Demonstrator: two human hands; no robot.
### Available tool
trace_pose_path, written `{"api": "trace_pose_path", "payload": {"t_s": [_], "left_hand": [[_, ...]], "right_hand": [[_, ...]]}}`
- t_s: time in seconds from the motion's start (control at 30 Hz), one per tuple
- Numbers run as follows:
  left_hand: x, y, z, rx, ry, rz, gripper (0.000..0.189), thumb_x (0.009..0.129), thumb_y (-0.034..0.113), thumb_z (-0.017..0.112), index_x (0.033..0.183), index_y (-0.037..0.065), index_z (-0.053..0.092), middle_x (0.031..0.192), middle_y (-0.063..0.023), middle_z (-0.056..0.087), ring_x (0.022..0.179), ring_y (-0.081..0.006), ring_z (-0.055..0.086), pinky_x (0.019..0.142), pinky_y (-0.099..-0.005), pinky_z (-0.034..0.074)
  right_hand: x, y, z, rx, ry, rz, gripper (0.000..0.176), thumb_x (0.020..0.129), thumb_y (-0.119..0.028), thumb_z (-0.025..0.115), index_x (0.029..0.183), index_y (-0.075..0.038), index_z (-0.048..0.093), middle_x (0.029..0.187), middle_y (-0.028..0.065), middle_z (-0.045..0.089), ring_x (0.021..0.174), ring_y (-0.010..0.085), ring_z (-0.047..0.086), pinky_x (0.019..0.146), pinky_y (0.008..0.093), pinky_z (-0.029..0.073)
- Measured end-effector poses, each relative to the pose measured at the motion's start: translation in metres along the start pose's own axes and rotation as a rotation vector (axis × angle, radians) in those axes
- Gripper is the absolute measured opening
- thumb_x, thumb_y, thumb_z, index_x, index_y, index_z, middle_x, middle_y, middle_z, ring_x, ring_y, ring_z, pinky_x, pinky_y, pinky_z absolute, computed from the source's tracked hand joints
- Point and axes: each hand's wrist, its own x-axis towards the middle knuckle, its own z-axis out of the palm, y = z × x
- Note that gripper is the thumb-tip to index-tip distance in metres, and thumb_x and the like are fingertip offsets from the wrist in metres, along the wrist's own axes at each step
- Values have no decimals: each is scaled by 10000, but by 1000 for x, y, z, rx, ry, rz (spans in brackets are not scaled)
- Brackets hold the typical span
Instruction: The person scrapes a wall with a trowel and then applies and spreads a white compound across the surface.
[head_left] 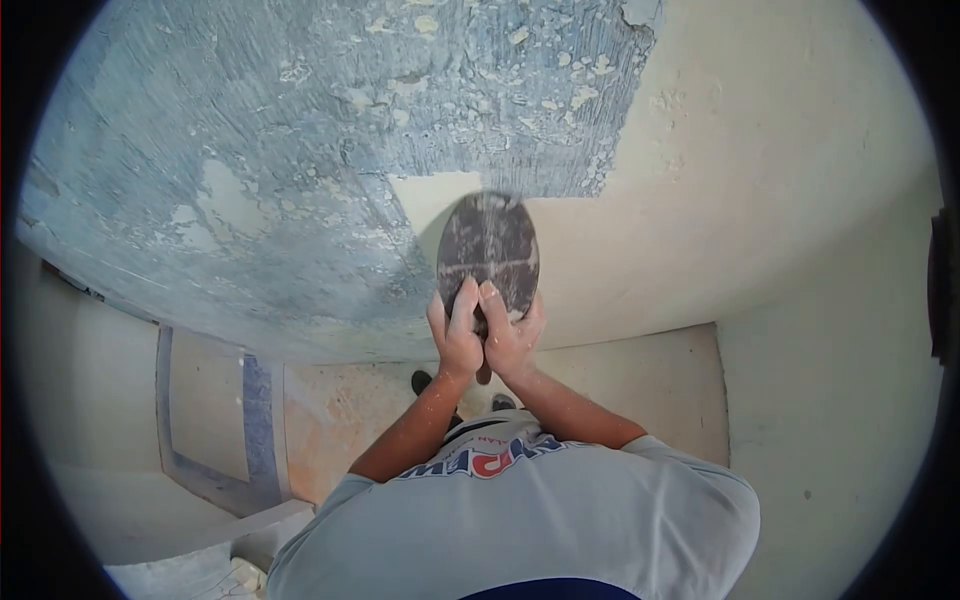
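An oval, dark brown plastering trowel (488, 235) is held in front of me, its back streaked with whitish residue. My left hand (458, 335) closes round its lower left edge. On the lower right edge, my right hand (513, 338) grips in the same way. Both thumbs press side by side on the near end, and a brownish handle end (485, 374) shows below my wrists. White dust covers my fingers. The far end of the trowel overlaps the wall (490, 150), by the border between rough blue-grey and smooth cream surface; whether it touches is hard to tell.
Cream coating (740, 180) covers the wall's right side. White spots and patches (228, 200) mark the blue part. Below lies a dusty floor (640, 375), with my feet on it. A blue-edged panel (210, 400) stands lower left, and a dark object (938, 288) is at the far right.
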Motion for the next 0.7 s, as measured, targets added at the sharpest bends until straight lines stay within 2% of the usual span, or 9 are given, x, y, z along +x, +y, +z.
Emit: {"api": "trace_pose_path", "payload": {"t_s": [0.1, 0.13, 0.23, 0.27, 0.3, 0.53, 0.6, 0.67, 0.7], "left_hand": [[1, 13, 6, -30, -15, 8, 249, 934, 133, 555, 1093, -57, 577, 1022, -79, 615, 894, -138, 550, 781, -293, 460], [4, 18, 7, -69, -47, -23, 250, 934, 133, 554, 1094, -58, 577, 1036, -82, 612, 906, -146, 552, 788, -298, 461], [1, 7, -1, 64, -22, -29, 238, 954, 152, 509, 1095, -21, 592, 1007, -54, 613, 903, -125, 547, 808, -275, 445], [1, 1, -3, 145, -15, -5, 240, 954, 151, 509, 1097, -23, 591, 1014, -55, 612, 910, -126, 547, 812, -277, 445], [-1, 2, 4, -60, -2, 23, 273, 928, 123, 571, 1135, -55, 557, 1034, -73, 596, 914, -131, 549, 775, -284, 462], [4, 8, -1, 4, -62, -89, 267, 960, 160, 517, 1143, -28, 567, 1069, -60, 597, 946, -138, 540, 843, -292, 441], [-9, 0, 0, 86, -39, -37, 266, 963, 169, 515, 1136, -26, 566, 1073, -59, 589, 951, -135, 533, 837, -293, 441], [-9, -3, 7, -100, 83, -30, 224, 938, 158, 569, 1044, -39, 592, 921, -58, 623, 822, -120, 554, 729, -284, 462], [-4, 1, 4, -62, 5, -1, 221, 940, 152, 562, 1048, -39, 592, 928, -57, 625, 827, -125, 555, 736, -285, 462]], "right_hand": [[4, -8, 0, 1, -25, -116, 221, 868, -89, 644, 1048, 30, 596, 918, 81, 662, 802, 125, 608, 707, 280, 502], [9, -15, 3, 16, -6, -77, 196, 871, -107, 653, 1003, 31, 609, 857, 89, 664, 760, 135, 614, 669, 302, 507], [14, -14, 6, 36, -24, -34, 201, 873, -101, 647, 1015, 35, 607, 860, 92, 664, 765, 139, 618, 670, 306, 509], [10, -8, 3, -64, -6, -109, 194, 875, -93, 640, 1018, 35, 608, 856, 90, 664, 763, 140, 618, 669, 307, 509], [6, -1, 1, -62, -9, -118, 194, 875, -93, 640, 1018, 35, 608, 856, 90, 664, 763, 140, 618, 669, 307, 509], [9, -2, 2, 35, -49, -27, 228, 879, -72, 620, 1077, 40, 596, 952, 83, 659, 844, 130, 609, 739, 279, 502], [-2, 7, -2, 28, -17, -58, 205, 880, -82, 627, 1045, 38, 605, 916, 86, 665, 811, 129, 610, 714, 286, 503], [-2, 9, -3, 52, 2, -85, 198, 880, -97, 638, 1021, 40, 609, 878, 93, 672, 780, 137, 613, 690, 298, 504], [1, 5, -2, 52, 3, -84, 198, 880, -97, 638, 1021, 40, 609, 878, 93, 672, 780, 137, 613, 690, 298, 504]]}}
